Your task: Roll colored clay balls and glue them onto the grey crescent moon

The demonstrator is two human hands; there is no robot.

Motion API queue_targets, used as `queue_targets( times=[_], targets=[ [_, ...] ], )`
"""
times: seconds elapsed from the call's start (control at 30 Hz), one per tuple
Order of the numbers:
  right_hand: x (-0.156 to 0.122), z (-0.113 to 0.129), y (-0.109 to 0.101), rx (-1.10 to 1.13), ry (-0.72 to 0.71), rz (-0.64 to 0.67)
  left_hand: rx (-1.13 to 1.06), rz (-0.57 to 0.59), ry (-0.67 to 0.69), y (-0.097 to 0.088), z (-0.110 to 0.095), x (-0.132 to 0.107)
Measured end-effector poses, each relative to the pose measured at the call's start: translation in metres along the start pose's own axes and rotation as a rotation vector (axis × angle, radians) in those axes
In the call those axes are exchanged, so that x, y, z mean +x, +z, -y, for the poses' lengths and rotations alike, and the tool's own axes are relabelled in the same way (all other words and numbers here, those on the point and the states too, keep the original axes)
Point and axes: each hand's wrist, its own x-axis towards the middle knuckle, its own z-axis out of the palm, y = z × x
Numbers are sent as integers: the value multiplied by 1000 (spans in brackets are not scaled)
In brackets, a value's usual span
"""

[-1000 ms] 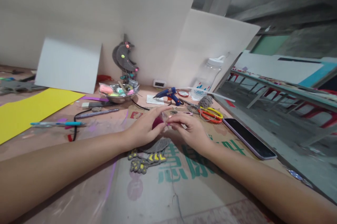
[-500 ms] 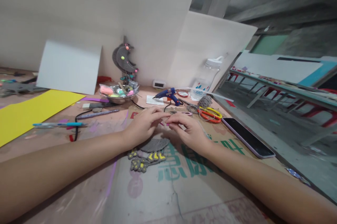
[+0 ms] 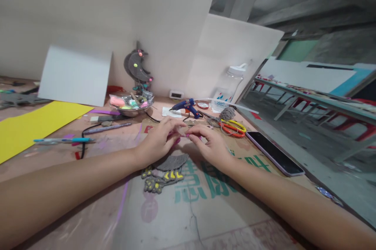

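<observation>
My left hand [image 3: 160, 140] and my right hand [image 3: 207, 144] meet fingertip to fingertip over the cardboard sheet [image 3: 205, 207]. Both are curled in a pinch on a small magenta lump [image 3: 177, 136], most of it hidden by the left fingers. A thin strand of it stretches between the two pinches. Just below my hands lies a grey felt piece with yellow-spotted tassels [image 3: 164, 169].
Blue glue gun [image 3: 185, 107], orange-and-yellow scissors [image 3: 234, 128], twine ball [image 3: 227, 114], phone [image 3: 273, 153] near the right table edge, water bottle [image 3: 230, 85], metal bowl of coloured lumps [image 3: 131, 103], pens [image 3: 63, 140], yellow paper [image 3: 32, 123], grey moon ornament [image 3: 135, 65] by the wall.
The magenta lump, plain in my left palm a second ago, is now mostly covered as the left fingers closed over it. Both hands stayed in place, fingertips still together.
</observation>
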Motion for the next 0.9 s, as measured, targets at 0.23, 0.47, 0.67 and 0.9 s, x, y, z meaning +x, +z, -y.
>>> queue_targets(
  times=[0.23, 0.47, 0.67, 0.9],
  targets=[
    [0, 1, 0, 11, -46, 22, -28, -6, 9, 0, 0, -1],
    [-1, 5, -1, -36, -83, 49, -57, 21, 44, -1, -2, -1],
    [-3, -2, 1, -62, -67, 30, -37, 10, 48, -2, -3, -1],
    [-3, -4, -4, -116, -212, -21, 30, 45, 45, -4, -1, -1]
  ],
)
